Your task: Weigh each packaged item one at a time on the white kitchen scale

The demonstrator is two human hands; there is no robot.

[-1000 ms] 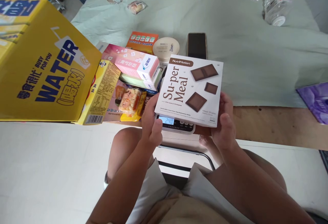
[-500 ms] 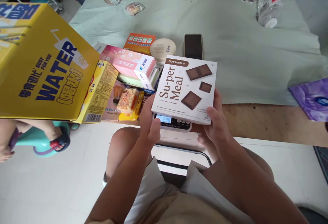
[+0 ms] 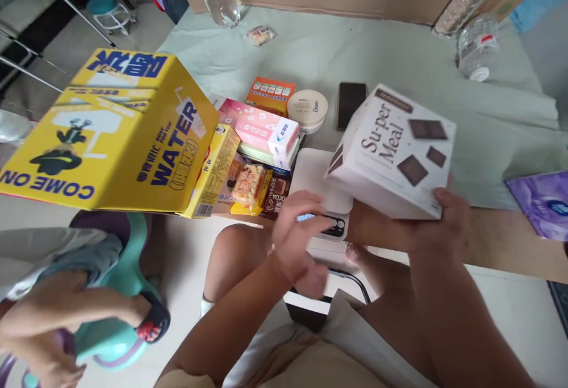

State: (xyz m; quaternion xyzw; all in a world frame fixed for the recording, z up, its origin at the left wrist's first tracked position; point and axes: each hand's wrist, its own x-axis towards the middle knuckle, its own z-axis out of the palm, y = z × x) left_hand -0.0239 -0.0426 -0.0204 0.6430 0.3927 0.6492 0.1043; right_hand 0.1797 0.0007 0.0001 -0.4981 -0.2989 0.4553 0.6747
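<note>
My right hand [image 3: 437, 222] grips the near edge of a white "Su-per Meal" box [image 3: 394, 151] printed with brown squares, holding it tilted in the air to the right of a white kitchen scale [image 3: 317, 181]. My left hand [image 3: 295, 240], blurred and empty with loosely spread fingers, hovers at the scale's front by its lit display. The scale's platform is bare.
A big yellow "WATER" carton [image 3: 119, 133] juts over the table's left edge. Beside the scale lie snack packets [image 3: 246, 184], a pink box [image 3: 257, 128], an orange box [image 3: 270, 92], a round jar [image 3: 307, 107] and a phone [image 3: 350, 104]. Another person's legs [image 3: 66, 311] are at lower left.
The meal box has been lifted off the scale and moved right, now in my right hand alone. My left hand let go and dropped toward the scale's display. The view tilted and shifted left.
</note>
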